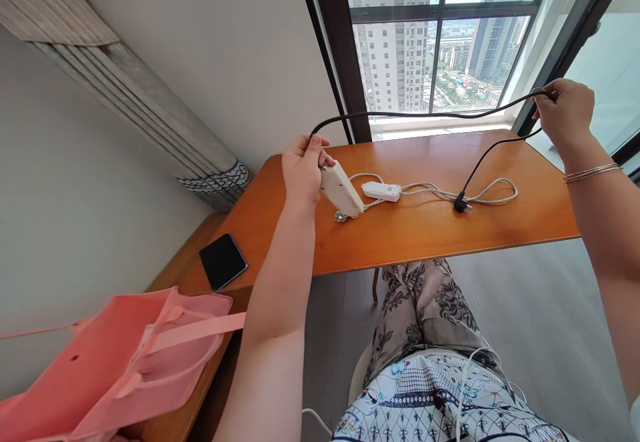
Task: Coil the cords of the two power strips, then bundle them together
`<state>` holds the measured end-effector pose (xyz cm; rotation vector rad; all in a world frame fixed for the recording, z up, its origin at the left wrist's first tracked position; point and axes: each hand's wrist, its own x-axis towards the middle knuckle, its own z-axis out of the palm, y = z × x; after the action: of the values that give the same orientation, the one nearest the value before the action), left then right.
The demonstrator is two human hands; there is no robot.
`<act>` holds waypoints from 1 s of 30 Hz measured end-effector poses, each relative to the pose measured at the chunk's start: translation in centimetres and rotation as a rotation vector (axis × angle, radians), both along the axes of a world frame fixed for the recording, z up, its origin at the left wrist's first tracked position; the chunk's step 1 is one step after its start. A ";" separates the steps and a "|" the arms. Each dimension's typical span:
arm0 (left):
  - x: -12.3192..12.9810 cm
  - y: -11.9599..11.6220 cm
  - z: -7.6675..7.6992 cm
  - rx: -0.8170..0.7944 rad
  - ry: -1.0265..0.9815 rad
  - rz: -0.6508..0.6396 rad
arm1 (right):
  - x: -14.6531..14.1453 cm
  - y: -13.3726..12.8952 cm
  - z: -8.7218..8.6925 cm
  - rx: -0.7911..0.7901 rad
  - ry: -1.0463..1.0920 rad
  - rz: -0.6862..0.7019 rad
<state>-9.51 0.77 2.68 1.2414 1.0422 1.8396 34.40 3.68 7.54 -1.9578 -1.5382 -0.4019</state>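
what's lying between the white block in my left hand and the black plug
A small white box and a stretch of white cable, seen in the head view.

No text, brand or number can be read. A small grey marking on the white inline box [381, 191], between the left hand [303, 165] and the right hand [567, 112] and nearer the left, is too small to make out.
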 end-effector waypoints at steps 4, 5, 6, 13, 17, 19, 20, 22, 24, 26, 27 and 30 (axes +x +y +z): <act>1.1 -0.6 -1.3 -0.129 -0.024 -0.115 | -1.0 -0.2 -1.0 -0.214 0.058 -0.035; 1.5 -0.8 -1.5 -0.139 -0.035 -0.139 | -1.4 -0.2 -1.5 -0.289 -0.001 -0.035; 1.9 -1.1 -1.6 -0.150 -0.045 -0.169 | -1.9 -0.3 -2.1 -0.343 -0.047 -0.014; 4.9 -2.6 -2.0 -0.258 -0.009 -0.420 | -8.0 -1.9 -7.0 -0.372 -0.345 0.518; 5.6 -2.9 -2.4 -0.270 0.020 -0.509 | -12.5 -3.2 -7.7 -0.387 -0.240 0.689; 5.7 -2.9 -2.6 -0.268 0.017 -0.541 | -13.9 -3.1 -7.8 -0.371 -0.128 0.665; 5.7 -2.9 -2.7 -0.268 0.015 -0.557 | -14.3 -3.0 -7.8 -0.355 -0.074 0.639; 5.8 -3.0 -2.9 -0.261 0.019 -0.587 | -14.9 -2.6 -8.0 -0.313 0.009 0.600; 6.0 -3.0 -3.0 -0.241 0.032 -0.612 | -15.3 -2.3 -8.2 -0.290 0.053 0.596; 6.3 -3.1 -2.9 -0.216 0.042 -0.637 | -15.9 -2.3 -8.4 -0.305 0.080 0.612; 6.4 -3.0 -2.8 -0.202 0.044 -0.651 | -16.2 -2.4 -8.5 -0.321 0.095 0.622; 6.9 -3.0 -2.5 -0.155 0.054 -0.683 | -17.2 -2.7 -8.6 -0.354 0.139 0.672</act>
<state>-2.59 -2.18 0.17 1.3431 0.6516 1.1849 17.20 0.97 -1.03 -1.5223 -2.1463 0.2996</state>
